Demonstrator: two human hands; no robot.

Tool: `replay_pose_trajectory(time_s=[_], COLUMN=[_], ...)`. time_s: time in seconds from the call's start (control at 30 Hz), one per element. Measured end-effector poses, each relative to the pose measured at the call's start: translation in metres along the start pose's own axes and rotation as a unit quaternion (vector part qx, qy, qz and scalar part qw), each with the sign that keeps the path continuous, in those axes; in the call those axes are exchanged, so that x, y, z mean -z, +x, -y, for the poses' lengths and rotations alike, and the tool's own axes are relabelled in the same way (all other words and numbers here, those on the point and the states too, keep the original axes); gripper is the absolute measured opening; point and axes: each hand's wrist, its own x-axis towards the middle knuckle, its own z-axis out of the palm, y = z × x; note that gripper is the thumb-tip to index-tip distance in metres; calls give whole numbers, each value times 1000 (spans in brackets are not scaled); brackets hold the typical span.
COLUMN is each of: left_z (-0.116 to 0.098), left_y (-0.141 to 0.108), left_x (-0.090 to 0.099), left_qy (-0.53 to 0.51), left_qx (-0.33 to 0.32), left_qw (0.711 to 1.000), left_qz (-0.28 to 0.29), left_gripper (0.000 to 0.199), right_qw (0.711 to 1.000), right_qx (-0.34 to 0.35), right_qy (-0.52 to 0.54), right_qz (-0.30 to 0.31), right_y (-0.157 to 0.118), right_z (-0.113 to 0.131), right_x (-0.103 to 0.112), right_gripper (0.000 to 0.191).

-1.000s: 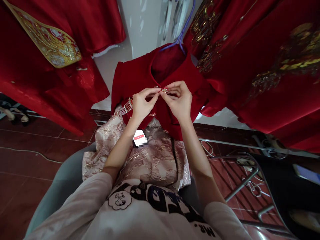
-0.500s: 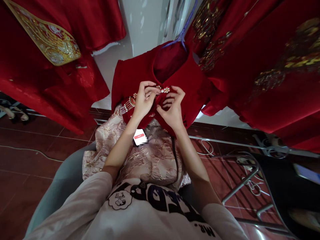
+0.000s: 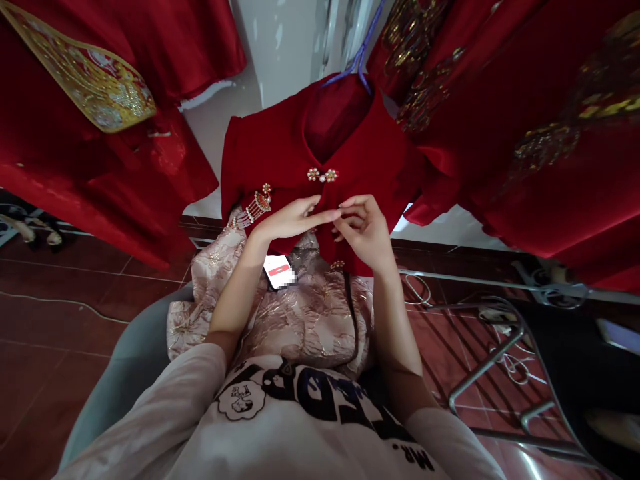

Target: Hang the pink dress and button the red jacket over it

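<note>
A red jacket [image 3: 270, 143] hangs in front of me, its lower part over my lap. A beaded flower clasp [image 3: 323, 176] spans its front opening, both halves joined. Just below the clasp, my left hand [image 3: 293, 219] stretches its fingers rightward across the opening. My right hand [image 3: 369, 230] faces it over the other front edge, fingers bent and apart. The fingertips of both hands meet or nearly meet; I cannot make out anything between them. A beaded tassel ornament [image 3: 256, 205] lies left of my left hand. Another small flower fastening [image 3: 337, 265] shows near the hem.
Pink brocade fabric [image 3: 305, 320] covers my lap, with a lit phone [image 3: 279, 272] on it. A purple hanger [image 3: 359, 61] holds the jacket. Red garments [image 3: 200, 40] hang on both sides. A black chair [image 3: 555, 373] with a phone stands at right; white cables [image 3: 515, 367] lie on the floor.
Both hands have left the flower clasp and moved down the front opening. My left fingers have straightened from a pinch. The clasp now shows uncovered.
</note>
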Motion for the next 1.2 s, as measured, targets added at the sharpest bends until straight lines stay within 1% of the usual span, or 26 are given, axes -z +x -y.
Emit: replay_pose_trajectory(time_s=[0.07,0.1,0.13,0.2,0.23,0.3,0.37,0.4,0.47,0.53,0.67,0.73,0.77,0.8,0.83,0.9,0.93,0.97,1.0,1.03,1.07,1.13,1.2], left_z=[-10,-15,-19,-28,-32,-40,-46,-49,-53,-56,-60,-61,-60,-58,-55,-43,-35,-28,-20,-14,-8,-3,-2], left_y=[-1,-2,-3,-5,-6,-7,-8,-9,-10,-11,-13,-15,-17,-18,-20,-24,-27,-28,-30,-30,-30,-29,-27], left_x=[13,20,28,41,46,53,56,57,57,57,59,64,69,74,80,93,99,103,106,108,109,107,104], left_qy=[-11,-11,-9,-15,-27,-50,-57,-56,-61,-64,-3,12,14,20,35,97,132,160,175,175,164,120,84], left_qx=[29,51,74,111,119,114,92,82,72,82,133,154,161,166,169,177,183,191,198,202,201,188,176], left_qw=[992,985,978,963,954,936,924,923,920,915,910,911,916,927,941,965,968,966,964,963,965,970,973], left_qz=[119,166,194,244,273,329,366,373,381,389,392,383,367,337,290,165,107,65,42,37,48,91,125], left_gripper=[34,34,35,35,34,31,31,32,31,26,11,14,16,17,16,15,16,18,22,26,28,27,25], right_qw=[1000,999,999,998,998,996,995,994,994,994,993,993,994,994,995,996,996,996,996,996,995,994,994], right_qx=[7,10,10,0,-7,-12,-7,-3,2,11,36,40,36,29,20,1,-7,-14,-20,-27,-32,-37,-35], right_qy=[-24,-38,-49,-58,-59,-67,-78,-81,-85,-90,-103,-108,-107,-103,-97,-86,-82,-81,-82,-85,-88,-91,-87], right_qz=[-19,-23,-18,14,34,61,69,70,67,58,35,20,13,8,7,12,15,19,23,28,34,47,56], right_y=[-3,-5,-7,-12,-13,-16,-17,-17,-18,-18,-19,-18,-18,-17,-16,-14,-14,-13,-13,-13,-13,-13,-13], right_z=[9,14,19,27,30,32,31,30,27,25,25,24,23,21,20,17,16,15,14,14,13,13,13], right_x=[0,-1,-2,-4,-6,-10,-15,-18,-23,-27,-33,-33,-33,-32,-31,-30,-30,-30,-31,-31,-32,-33,-34], right_gripper=[27,23,21,20,22,33,46,51,55,54,41,35,33,33,34,36,37,37,36,35,33,30,29])
